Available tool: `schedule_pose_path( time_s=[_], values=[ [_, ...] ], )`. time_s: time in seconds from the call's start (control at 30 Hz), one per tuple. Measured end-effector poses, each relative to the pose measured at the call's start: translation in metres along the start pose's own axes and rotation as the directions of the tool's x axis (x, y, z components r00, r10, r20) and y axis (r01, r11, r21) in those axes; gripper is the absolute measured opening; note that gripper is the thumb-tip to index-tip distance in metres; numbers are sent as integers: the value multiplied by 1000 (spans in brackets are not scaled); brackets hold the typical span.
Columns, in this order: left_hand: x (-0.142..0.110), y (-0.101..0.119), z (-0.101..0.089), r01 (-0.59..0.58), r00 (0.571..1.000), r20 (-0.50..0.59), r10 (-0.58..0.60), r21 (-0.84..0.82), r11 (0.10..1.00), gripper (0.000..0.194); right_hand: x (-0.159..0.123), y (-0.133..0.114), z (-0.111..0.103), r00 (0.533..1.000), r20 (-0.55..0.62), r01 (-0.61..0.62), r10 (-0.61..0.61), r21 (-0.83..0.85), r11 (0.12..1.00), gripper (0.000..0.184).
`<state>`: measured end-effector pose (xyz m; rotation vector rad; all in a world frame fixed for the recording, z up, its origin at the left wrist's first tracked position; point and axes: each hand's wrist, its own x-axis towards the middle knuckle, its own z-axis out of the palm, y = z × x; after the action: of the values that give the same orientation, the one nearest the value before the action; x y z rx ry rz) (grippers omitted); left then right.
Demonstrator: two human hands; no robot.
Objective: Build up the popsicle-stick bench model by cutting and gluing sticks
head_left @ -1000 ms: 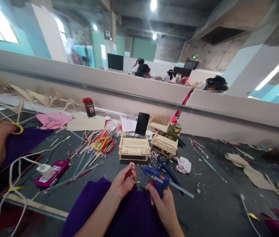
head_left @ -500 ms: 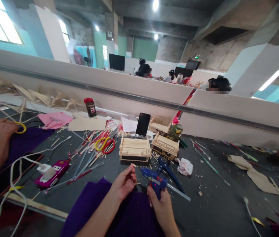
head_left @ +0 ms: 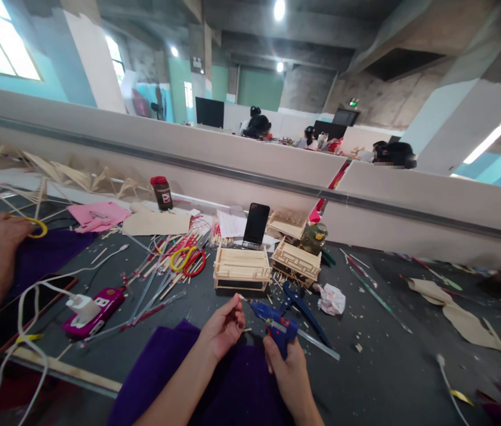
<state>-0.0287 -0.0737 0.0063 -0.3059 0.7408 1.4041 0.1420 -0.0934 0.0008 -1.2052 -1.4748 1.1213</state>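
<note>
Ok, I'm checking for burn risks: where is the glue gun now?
In the head view, the glue gun is low, just right of centre, in the right hand, between the left hand and the blue-handled tool.

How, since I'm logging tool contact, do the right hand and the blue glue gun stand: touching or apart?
Touching. The head view shows the right hand closed around the handle of the blue glue gun.

Dark grey worktop (head_left: 392, 367), littered: wooden stick models (head_left: 241, 260), magenta power strip (head_left: 110, 299), blue pliers (head_left: 309, 315), crumpled paper (head_left: 331, 300), wood scraps (head_left: 359, 348).
</note>
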Motion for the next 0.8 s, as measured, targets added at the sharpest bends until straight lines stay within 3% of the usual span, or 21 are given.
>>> schedule_pose_path(
  time_s=[0.8],
  values=[
    [-2, -2, 4, 4, 1000, -2, -4, 17, 1000, 12, -2, 2, -1, 999, -5, -51, 51, 34, 998, 45]
  ],
)
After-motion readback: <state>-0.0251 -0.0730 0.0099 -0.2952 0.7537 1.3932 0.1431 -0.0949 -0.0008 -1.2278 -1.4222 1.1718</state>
